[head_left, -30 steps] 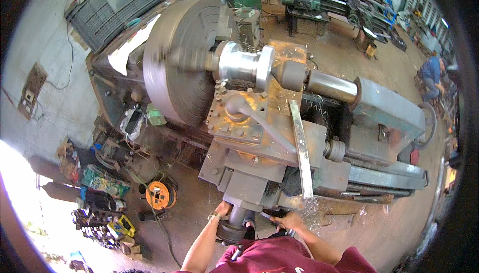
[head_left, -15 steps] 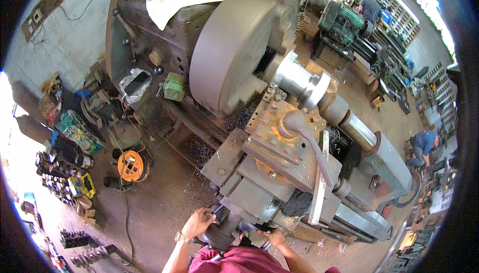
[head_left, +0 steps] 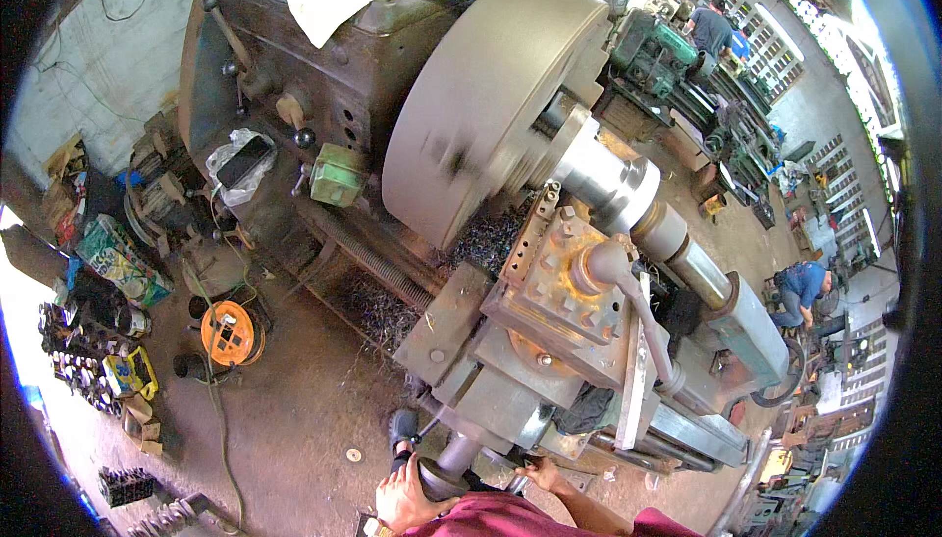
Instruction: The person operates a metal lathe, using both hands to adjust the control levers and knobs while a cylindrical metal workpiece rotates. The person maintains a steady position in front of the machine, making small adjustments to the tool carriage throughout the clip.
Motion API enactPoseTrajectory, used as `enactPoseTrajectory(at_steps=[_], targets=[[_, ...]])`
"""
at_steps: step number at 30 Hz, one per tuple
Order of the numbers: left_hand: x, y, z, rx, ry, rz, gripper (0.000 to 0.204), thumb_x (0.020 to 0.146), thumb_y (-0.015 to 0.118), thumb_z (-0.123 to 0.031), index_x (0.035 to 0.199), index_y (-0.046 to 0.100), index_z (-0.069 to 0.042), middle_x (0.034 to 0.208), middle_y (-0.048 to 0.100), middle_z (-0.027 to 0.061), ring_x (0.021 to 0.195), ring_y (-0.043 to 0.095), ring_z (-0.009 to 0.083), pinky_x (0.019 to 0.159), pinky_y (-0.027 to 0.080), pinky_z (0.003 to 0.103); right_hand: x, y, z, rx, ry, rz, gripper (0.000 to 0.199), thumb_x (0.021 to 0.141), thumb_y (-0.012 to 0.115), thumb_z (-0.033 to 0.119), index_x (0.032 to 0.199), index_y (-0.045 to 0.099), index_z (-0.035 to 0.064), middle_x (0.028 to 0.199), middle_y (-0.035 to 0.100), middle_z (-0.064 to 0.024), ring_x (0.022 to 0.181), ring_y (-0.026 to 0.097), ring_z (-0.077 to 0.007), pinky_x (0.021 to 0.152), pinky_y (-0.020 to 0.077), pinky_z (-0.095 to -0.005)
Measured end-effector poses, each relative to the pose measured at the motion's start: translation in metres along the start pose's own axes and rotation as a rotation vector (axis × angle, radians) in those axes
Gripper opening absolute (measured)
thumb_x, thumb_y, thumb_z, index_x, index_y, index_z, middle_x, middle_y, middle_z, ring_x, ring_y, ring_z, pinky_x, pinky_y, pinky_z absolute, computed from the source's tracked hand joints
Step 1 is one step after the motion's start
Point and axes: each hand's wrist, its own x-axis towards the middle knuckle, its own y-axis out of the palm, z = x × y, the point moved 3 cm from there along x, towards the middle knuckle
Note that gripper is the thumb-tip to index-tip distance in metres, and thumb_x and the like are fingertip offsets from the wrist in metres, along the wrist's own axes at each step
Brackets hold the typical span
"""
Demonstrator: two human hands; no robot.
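At the lower edge, my left hand point(head_left: 404, 500) lies over the rim of the cross-slide handwheel point(head_left: 442, 478), its fingers closed round it. My right hand point(head_left: 538, 472) is wrapped round a small lever on the carriage front, mostly hidden under the fingers. Beyond them stands the lathe's rusty tool post point(head_left: 571, 260) with its clamp lever point(head_left: 638, 316). Behind it the big chuck point(head_left: 471, 115) is blurred as it turns. A bright metal shaft point(head_left: 623, 189) reaches from the chuck to the tailstock point(head_left: 751, 336).
Metal chips point(head_left: 392, 311) lie under the chuck. A green box point(head_left: 337, 176) and a phone on plastic point(head_left: 243, 162) rest by the headstock. On the floor at left are an orange cable reel point(head_left: 231, 333) and a cord. Several people point(head_left: 803, 287) are farther off at right.
My left hand has come from the handwheel's far side to its near left rim. The right hand stays low by the lever. The view has shifted; the chuck is blurred in both frames.
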Motion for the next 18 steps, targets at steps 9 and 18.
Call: enactPoseTrajectory(at_steps=[9,18], targets=[[-0.009,-0.002,-0.006,-0.085,0.043,-0.172,0.122,0.058,0.075,-0.076,0.14,0.041,0.008,0.116,0.064,0.0283,0.104,0.064,0.0414,0.09,0.051,0.049,0.03,0.014,-0.08,0.033,0.085,-0.002,0.065,0.08,0.081,0.039,0.124,0.056,-0.0022,0.088,0.058,-0.0044,0.079,0.058,-0.0142,0.07,0.0548,-0.0296],[-0.002,-0.002,0.0,-0.1,-0.018,-0.059,0.12,0.059,0.073,-0.079,0.138,0.043,0.006,0.119,0.064,0.0239,0.109,0.064,0.0362,0.095,0.048,0.046,0.016,0.008,-0.061,0.042,-0.212,-0.186,0.05,0.078,0.079,0.045,0.074,0.048,0.0059,0.069,0.051,-0.0017,0.068,0.047,-0.0164,0.065,0.0416,-0.0346]])
